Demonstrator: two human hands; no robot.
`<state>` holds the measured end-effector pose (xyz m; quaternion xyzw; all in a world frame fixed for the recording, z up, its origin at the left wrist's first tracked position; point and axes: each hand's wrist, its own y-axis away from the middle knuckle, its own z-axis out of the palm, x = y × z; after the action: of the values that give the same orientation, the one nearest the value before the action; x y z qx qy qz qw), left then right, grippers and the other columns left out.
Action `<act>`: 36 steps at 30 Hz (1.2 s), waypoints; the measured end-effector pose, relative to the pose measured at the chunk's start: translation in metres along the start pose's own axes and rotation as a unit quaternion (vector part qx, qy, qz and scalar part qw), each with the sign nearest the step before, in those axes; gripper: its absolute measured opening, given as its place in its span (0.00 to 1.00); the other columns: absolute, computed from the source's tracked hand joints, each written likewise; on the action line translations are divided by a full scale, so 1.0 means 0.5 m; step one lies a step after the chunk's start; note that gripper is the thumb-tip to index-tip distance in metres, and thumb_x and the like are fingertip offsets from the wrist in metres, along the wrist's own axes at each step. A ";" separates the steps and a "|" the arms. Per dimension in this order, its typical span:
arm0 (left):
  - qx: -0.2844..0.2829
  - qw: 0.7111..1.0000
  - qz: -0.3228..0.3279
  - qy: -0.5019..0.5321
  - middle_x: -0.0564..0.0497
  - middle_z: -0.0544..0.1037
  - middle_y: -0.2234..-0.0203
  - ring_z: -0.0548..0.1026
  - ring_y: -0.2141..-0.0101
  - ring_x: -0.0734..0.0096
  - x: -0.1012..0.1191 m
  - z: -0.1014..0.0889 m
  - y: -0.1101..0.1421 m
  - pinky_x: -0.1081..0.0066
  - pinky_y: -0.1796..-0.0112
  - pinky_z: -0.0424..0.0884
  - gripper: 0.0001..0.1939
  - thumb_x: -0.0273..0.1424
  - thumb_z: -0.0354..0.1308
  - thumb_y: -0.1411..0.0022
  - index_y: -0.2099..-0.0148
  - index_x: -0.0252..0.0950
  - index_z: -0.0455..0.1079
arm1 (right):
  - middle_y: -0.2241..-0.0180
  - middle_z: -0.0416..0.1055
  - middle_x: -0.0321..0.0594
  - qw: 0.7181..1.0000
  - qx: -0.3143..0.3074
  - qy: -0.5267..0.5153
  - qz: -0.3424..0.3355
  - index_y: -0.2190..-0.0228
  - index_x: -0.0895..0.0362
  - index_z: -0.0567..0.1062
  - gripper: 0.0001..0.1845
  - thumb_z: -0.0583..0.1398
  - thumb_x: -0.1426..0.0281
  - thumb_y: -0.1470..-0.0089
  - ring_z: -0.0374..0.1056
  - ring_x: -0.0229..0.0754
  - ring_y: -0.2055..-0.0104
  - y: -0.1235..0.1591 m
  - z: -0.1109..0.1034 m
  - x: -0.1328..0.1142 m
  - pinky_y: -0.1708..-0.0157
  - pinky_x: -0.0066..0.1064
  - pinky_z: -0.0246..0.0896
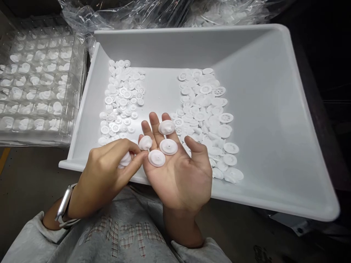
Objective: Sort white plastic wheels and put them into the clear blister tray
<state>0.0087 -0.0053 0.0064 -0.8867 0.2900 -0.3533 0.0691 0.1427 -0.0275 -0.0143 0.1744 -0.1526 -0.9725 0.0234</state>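
My right hand (178,171) lies palm up over the near edge of a white tray (274,109), fingers stretched out. Several white plastic gears (168,147) rest on its fingers and palm. My left hand (109,171) is closed in a pinch on a white gear (125,160), its fingertips touching the right hand's fingers beside another gear. A pile of small white gears (122,98) lies at the tray's left. A pile of larger white gears (208,117) lies in its middle, just behind my right hand.
A clear plastic blister tray (35,80) with white parts in its pockets stands left of the white tray. Crumpled clear plastic bags (153,14) lie behind it. I wear a watch (64,204) on the left wrist.
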 end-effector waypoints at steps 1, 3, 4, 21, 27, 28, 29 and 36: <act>0.009 1.000 0.003 -0.004 0.57 0.77 0.74 0.74 0.73 0.85 -0.001 0.003 -0.001 0.83 0.69 0.67 0.04 0.28 0.61 0.38 0.65 0.35 0.69 | 0.45 0.71 0.29 1.000 -0.008 -0.002 -0.002 0.52 0.49 0.74 0.21 0.48 0.59 0.37 0.66 0.35 0.40 0.000 0.000 0.000 0.33 0.43 0.47; 0.027 0.999 0.011 -0.013 0.56 0.78 0.73 0.75 0.72 0.84 -0.004 0.012 -0.002 0.82 0.67 0.68 0.02 0.27 0.61 0.38 0.64 0.34 0.70 | 0.43 0.70 0.30 1.000 -0.021 -0.005 -0.002 0.50 0.50 0.73 0.22 0.47 0.59 0.37 0.65 0.34 0.40 -0.001 -0.001 0.001 0.34 0.40 0.49; 0.034 0.999 0.013 -0.013 0.56 0.78 0.73 0.75 0.72 0.84 -0.006 0.015 -0.003 0.82 0.67 0.68 0.02 0.27 0.60 0.38 0.63 0.34 0.70 | 0.43 0.70 0.31 1.000 -0.025 -0.006 -0.002 0.49 0.51 0.72 0.22 0.47 0.59 0.37 0.65 0.34 0.40 -0.001 -0.001 0.001 0.34 0.38 0.50; 0.078 0.994 -0.049 0.057 0.57 0.80 0.70 0.77 0.71 0.84 -0.017 0.017 0.004 0.84 0.66 0.72 0.08 0.25 0.61 0.39 0.56 0.35 0.73 | 0.43 0.70 0.39 1.000 0.000 0.027 0.008 0.50 0.52 0.73 0.23 0.48 0.57 0.38 0.65 0.39 0.39 0.004 0.008 0.001 0.34 0.39 0.52; 0.087 0.994 -0.015 0.064 0.55 0.82 0.64 0.77 0.68 0.85 -0.019 0.018 0.011 0.84 0.61 0.73 0.12 0.24 0.61 0.40 0.53 0.35 0.71 | 0.44 0.71 0.39 1.000 -0.004 0.021 0.016 0.50 0.53 0.73 0.24 0.47 0.56 0.38 0.67 0.38 0.41 0.000 0.010 0.002 0.36 0.39 0.57; 0.086 0.994 0.001 0.068 0.54 0.82 0.64 0.77 0.68 0.85 -0.022 0.019 0.012 0.84 0.62 0.73 0.12 0.24 0.62 0.40 0.53 0.34 0.71 | 0.44 0.71 0.39 1.000 -0.007 0.021 0.021 0.50 0.53 0.73 0.25 0.47 0.56 0.38 0.67 0.38 0.41 0.000 0.010 0.002 0.36 0.38 0.57; 0.082 0.994 0.023 0.075 0.53 0.81 0.66 0.76 0.69 0.84 -0.024 0.019 0.012 0.84 0.63 0.72 0.13 0.24 0.62 0.40 0.52 0.33 0.71 | 0.44 0.71 0.39 0.999 -0.009 0.022 0.023 0.50 0.53 0.73 0.25 0.47 0.56 0.38 0.67 0.38 0.41 0.000 0.009 0.002 0.37 0.37 0.57; 0.000 0.988 0.148 0.047 0.54 0.77 0.75 0.73 0.75 0.80 -0.028 0.023 0.014 0.78 0.68 0.71 0.14 0.33 0.63 0.40 0.54 0.31 0.72 | 0.43 0.71 0.35 0.998 -0.018 0.048 0.024 0.49 0.48 0.73 0.23 0.48 0.55 0.38 0.66 0.36 0.40 0.005 0.004 0.008 0.36 0.36 0.55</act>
<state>0.0051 -0.0039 -0.0127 -0.8164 0.4212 -0.3805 0.1064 0.1381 -0.0295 -0.0130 0.2166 -0.1384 -0.9647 0.0572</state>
